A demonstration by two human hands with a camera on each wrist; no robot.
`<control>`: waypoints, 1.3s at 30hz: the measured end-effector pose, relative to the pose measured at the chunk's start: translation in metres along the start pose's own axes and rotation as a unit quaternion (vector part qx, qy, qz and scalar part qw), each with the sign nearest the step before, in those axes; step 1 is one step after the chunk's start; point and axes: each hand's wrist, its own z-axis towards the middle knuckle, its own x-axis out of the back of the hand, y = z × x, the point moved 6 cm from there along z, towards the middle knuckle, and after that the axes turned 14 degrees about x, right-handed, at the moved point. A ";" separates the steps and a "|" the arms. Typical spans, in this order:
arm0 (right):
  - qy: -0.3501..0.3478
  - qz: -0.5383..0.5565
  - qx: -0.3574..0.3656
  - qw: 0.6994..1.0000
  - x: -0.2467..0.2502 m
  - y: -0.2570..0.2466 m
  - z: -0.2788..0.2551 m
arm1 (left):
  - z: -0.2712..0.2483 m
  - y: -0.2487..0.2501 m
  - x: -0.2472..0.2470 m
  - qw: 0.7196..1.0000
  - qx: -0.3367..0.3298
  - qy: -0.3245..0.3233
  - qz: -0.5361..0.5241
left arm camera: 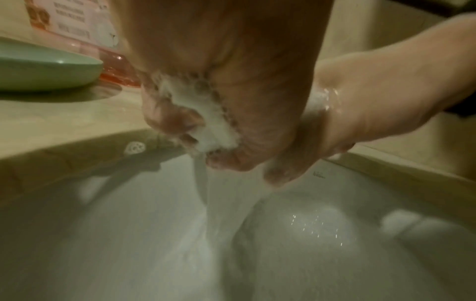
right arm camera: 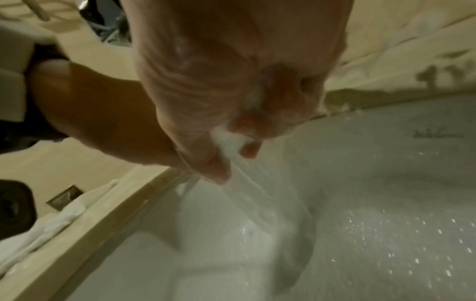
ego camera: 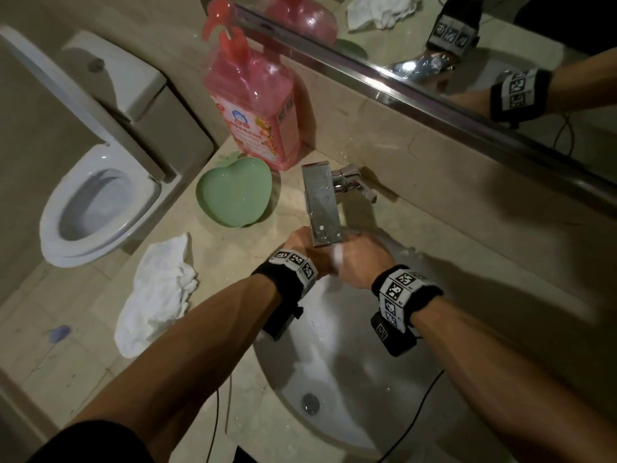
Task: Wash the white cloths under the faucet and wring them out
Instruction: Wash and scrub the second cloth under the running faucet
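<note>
Both hands are bunched together under the chrome faucet over the white sink. My left hand grips a wet white cloth, fingers curled tight round it. My right hand squeezes the same cloth from the other side. Water streams from the fists into the basin. Only a small strip of the cloth shows between the hands in the head view. A second white cloth lies crumpled on the counter to the left of the sink.
A green heart-shaped dish and a pink soap bottle stand on the counter behind the left hand. A toilet is at far left. A mirror runs along the back wall. The drain sits near the sink's front.
</note>
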 end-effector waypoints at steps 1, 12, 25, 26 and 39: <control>0.012 0.020 -0.008 1.000 -0.001 0.001 -0.002 | 0.000 0.002 -0.001 1.000 -0.009 -0.012 0.015; 0.059 0.107 0.090 0.988 0.016 -0.004 -0.020 | -0.040 0.011 0.020 0.970 -0.218 -0.063 -0.084; 0.173 0.173 0.020 0.969 -0.005 -0.009 -0.023 | -0.037 -0.035 0.012 0.928 -0.082 -0.143 -0.333; 0.171 0.193 0.011 0.966 -0.006 -0.007 -0.023 | -0.036 -0.036 0.011 0.929 -0.083 -0.137 -0.333; 0.196 0.209 -0.037 0.957 0.007 0.007 -0.045 | -0.036 -0.004 0.011 0.934 -0.112 -0.129 -0.312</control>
